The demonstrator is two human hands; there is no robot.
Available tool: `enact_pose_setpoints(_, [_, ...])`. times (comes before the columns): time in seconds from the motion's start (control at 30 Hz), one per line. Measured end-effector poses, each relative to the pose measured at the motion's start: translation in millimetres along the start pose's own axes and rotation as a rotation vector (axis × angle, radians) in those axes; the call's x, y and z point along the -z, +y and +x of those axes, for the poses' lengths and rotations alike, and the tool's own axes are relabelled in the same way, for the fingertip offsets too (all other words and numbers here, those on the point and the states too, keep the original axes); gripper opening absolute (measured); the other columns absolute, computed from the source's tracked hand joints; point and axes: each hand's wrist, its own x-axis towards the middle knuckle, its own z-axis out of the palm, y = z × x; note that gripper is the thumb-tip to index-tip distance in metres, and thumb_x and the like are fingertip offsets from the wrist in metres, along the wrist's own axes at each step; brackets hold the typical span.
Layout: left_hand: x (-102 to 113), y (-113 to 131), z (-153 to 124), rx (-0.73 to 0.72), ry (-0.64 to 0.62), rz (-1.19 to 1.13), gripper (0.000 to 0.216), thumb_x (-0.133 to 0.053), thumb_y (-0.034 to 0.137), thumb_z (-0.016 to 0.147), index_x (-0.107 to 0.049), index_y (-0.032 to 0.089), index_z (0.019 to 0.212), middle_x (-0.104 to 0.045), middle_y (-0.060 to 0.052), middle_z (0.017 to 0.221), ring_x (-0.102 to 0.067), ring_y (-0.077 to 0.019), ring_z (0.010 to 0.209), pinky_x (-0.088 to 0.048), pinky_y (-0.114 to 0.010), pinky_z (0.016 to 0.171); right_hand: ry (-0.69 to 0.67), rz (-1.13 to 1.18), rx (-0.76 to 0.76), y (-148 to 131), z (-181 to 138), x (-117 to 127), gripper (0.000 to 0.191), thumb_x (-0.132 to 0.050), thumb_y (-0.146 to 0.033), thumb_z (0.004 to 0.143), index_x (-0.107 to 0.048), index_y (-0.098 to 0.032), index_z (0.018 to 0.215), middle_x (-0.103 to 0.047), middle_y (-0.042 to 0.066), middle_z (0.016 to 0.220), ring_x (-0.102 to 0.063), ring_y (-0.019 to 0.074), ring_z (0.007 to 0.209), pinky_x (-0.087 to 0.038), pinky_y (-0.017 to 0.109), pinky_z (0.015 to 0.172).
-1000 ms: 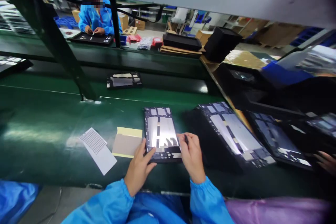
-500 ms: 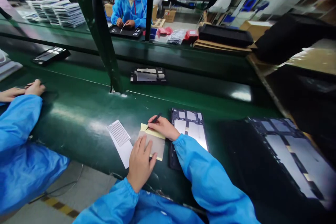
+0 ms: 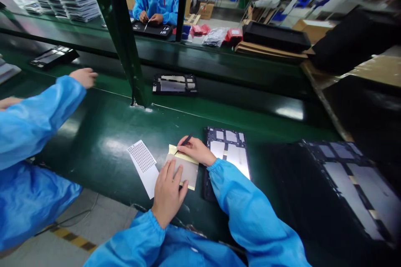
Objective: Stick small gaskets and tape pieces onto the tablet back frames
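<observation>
Under my left hand (image 3: 170, 192) lies a greyish sheet with yellow edges (image 3: 189, 173); the fingers are stretched out flat and press on it. My right hand (image 3: 197, 151) pinches dark tweezers (image 3: 187, 140), whose tip meets the yellow strip at the sheet's top edge. Left of the sheet, a white label sheet (image 3: 142, 162) with rows of small dark marks rests on the green bench, close to my left fingers. A dark frame with silvery panels (image 3: 230, 150) lies just right of my right hand, partly covered by my sleeve.
More framed panels lie on the bench, one behind (image 3: 174, 84) and a stack (image 3: 354, 175) on the right. A green post (image 3: 125, 46) rises from the bench. A co-worker's arm (image 3: 46, 112) reaches in from the left; another person (image 3: 156, 0) sits opposite.
The co-worker's arm on the left has reached forward and right over the bench. My hands, the sheet and the tweezers keep nearly the same places; the view has shifted slightly.
</observation>
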Motion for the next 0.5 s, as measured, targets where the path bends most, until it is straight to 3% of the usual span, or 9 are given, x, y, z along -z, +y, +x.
enact_pose_setpoints(0.17, [1.0, -2.1, 1.8, -0.009, -0.005, -0.007, 0.038, -0.058, 0.026, 0.093, -0.059, 0.015, 0.130, -0.054, -0.019, 0.145, -0.052, -0.0361, 0.134, -0.051, -0.052, 0.104, -0.002, 0.054, 0.051, -20.5, -18.6, 0.1, 0.039, -0.085, -0.049, 0.067, -0.069, -0.017, 0.082, -0.071, 0.000, 0.074, -0.071, 0.0157, 0.070, -0.061, 0.031, 0.073])
enact_pose_setpoints(0.33, [4.7, -8.2, 2.5, -0.059, 0.026, -0.049, 0.040, -0.059, 0.025, 0.094, -0.057, 0.013, 0.132, -0.054, -0.022, 0.143, -0.050, -0.0376, 0.135, -0.049, -0.054, 0.104, 0.084, 0.093, 0.073, -35.4, -93.1, 38.9, 0.035, -0.082, -0.042, 0.077, -0.069, -0.019, 0.098, -0.074, 0.004, 0.087, -0.074, 0.0183, 0.079, -0.063, 0.035, 0.079])
enact_pose_setpoints(0.43, [5.9, -0.2, 1.9, -0.100, 0.075, -0.094, 0.033, -0.060, 0.022, 0.094, -0.059, 0.016, 0.127, -0.055, -0.020, 0.142, -0.050, -0.0371, 0.135, -0.045, -0.058, 0.109, 0.173, 0.050, 0.057, -26.1, -139.9, 66.4, 0.033, -0.082, -0.042, 0.077, -0.066, -0.019, 0.094, -0.073, 0.004, 0.087, -0.073, 0.0185, 0.078, -0.063, 0.035, 0.075])
enact_pose_setpoints(0.5, [5.4, 14.0, 2.0, -0.150, 0.026, -0.173, 0.029, -0.061, 0.024, 0.094, -0.060, 0.019, 0.122, -0.056, -0.017, 0.141, -0.051, -0.0350, 0.135, -0.044, -0.057, 0.111, 0.199, 0.039, 0.041, -15.9, -162.2, 77.8, 0.032, -0.081, -0.042, 0.078, -0.063, -0.020, 0.092, -0.072, 0.004, 0.087, -0.072, 0.0178, 0.077, -0.063, 0.035, 0.074])
